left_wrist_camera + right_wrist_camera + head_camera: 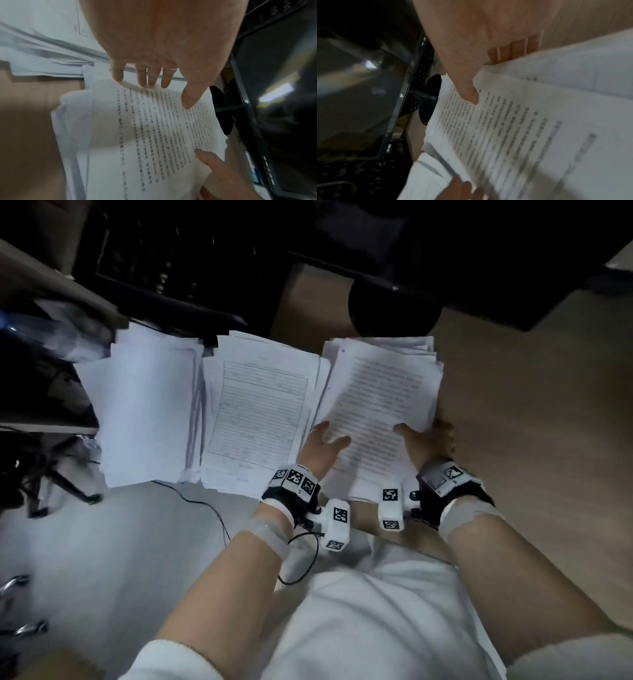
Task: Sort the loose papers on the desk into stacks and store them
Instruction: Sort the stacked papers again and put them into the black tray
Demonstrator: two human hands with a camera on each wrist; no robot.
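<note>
Three stacks of paper lay side by side on the tabletop (513,405), all reaching its near edge. The left stack (144,412) showed a blank top sheet, the middle stack (260,412) a ruled form, and the right stack (380,402) a page of dense printed text. Both hands were on the right stack. The left hand (320,445) held its near left corner: in the left wrist view its thumb lay on top of the printed page while its fingers (165,79) curled down over the stack's left edge, so the fingers were clamped on the paper. The right hand (430,441) held the near right side in the same way, thumb on the text and fingers (517,49) tucked under the sheets' right edge, as the right wrist view showed. The upper sheets of this stack bowed up between the two hands, and uneven page edges fanned out at its far end and right side. The middle stack lay just beside the right one, their edges touching or overlapping; which, the blur hid. Beyond the stacks stood a dark monitor (479,251) on a round black base (394,309), the far end of the right stack reaching that base. A black keyboard (164,275) lay behind the left and middle stacks.
</note>
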